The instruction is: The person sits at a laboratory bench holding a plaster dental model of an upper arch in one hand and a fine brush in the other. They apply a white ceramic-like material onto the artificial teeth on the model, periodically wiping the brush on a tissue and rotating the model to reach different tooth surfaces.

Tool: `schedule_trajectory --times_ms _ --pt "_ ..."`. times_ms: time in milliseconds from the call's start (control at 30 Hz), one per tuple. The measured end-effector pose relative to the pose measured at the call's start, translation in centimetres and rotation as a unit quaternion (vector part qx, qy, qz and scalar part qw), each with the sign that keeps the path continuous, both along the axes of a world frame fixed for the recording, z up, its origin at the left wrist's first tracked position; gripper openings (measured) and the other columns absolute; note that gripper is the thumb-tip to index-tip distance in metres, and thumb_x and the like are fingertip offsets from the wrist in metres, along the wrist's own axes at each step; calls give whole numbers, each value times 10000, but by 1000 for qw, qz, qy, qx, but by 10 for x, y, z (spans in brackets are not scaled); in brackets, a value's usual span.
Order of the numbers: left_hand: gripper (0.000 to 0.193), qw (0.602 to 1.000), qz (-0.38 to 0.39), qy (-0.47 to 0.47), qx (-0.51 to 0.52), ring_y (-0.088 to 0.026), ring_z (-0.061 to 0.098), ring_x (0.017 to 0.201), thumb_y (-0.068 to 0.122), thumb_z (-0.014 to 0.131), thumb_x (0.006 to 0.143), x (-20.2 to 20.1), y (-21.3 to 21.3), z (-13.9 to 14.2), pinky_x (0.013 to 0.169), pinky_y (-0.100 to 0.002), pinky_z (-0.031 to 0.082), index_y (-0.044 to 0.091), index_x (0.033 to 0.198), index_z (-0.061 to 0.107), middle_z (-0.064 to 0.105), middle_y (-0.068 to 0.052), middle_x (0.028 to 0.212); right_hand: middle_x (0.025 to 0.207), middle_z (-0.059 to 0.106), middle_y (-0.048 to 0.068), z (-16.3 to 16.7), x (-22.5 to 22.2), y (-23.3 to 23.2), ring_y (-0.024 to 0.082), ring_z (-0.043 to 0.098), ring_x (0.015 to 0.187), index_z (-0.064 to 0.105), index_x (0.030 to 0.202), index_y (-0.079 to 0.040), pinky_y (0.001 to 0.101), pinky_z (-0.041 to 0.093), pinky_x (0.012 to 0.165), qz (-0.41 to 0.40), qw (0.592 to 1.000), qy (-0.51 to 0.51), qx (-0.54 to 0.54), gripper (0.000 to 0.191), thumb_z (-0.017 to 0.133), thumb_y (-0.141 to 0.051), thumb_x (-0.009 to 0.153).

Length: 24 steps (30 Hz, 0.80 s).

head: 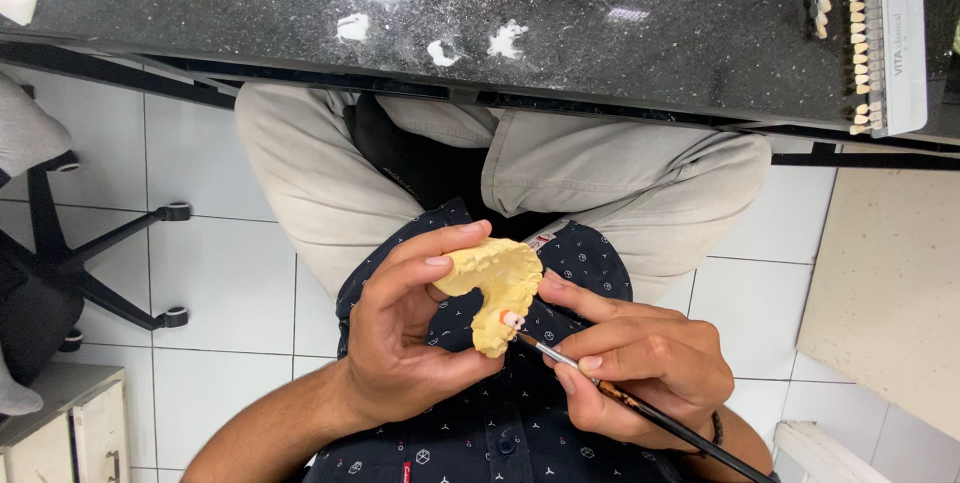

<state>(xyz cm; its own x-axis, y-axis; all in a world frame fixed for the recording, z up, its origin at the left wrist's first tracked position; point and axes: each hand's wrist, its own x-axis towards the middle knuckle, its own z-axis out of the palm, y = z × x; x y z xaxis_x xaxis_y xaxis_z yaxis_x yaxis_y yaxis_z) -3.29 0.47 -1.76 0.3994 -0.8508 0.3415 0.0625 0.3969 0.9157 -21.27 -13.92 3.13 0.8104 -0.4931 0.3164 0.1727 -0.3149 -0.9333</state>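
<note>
Yellow plaster makes up the dental cast [492, 288], a horseshoe-shaped model of a jaw held up over the person's lap, in front of a dark patterned shirt [480, 413]. From the head camera, the left hand [405, 343] is closed around the cast, thumb under its lower limb and fingers curled over the top edge. The right hand [640, 363] pinches a thin brush [620, 393] like a pen, its tip resting on a small white and orange tooth piece [511, 319] set in the cast.

By its look, the cast is stiff, matte and brittle, light enough for one hand, dusty rather than slippery; its thin rims and teeth would likely chip under pressure or a drop. Its thick base and outer flanks seem the safest places to hold, away from the worked tooth.

Beyond the knees in pale trousers [600, 173] runs a black speckled surface [560, 53], dusted with white powder and a few plaster crumbs [440, 51]. At its right end lies a tooth shade guide [880, 43]. Below is a white tiled floor [230, 283], with the wheeled base of a chair [110, 263] at the left.
</note>
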Motion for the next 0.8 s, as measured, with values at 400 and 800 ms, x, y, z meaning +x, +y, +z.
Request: schedule_trajectory --times_ms 400,800 --pt "911 1000 -5 -2 5 -313 565 1402 -149 847 838 1 1 2 1154 -413 585 123 1530 320 386 -234 1597 823 768 137 -1 0 1 283 814 931 602 956 -38 603 582 1083 -10 1000 7 -7 236 770 64 825" --pt "911 1000 -3 1 -1 -312 567 1400 -147 848 839 1 0 2 1155 -414 579 118 1533 320 386 -240 1598 804 768 130 0 -1 1 285 811 906 603 942 -43 617 575 1076 -10 1000 6 8 231 765 58 812"
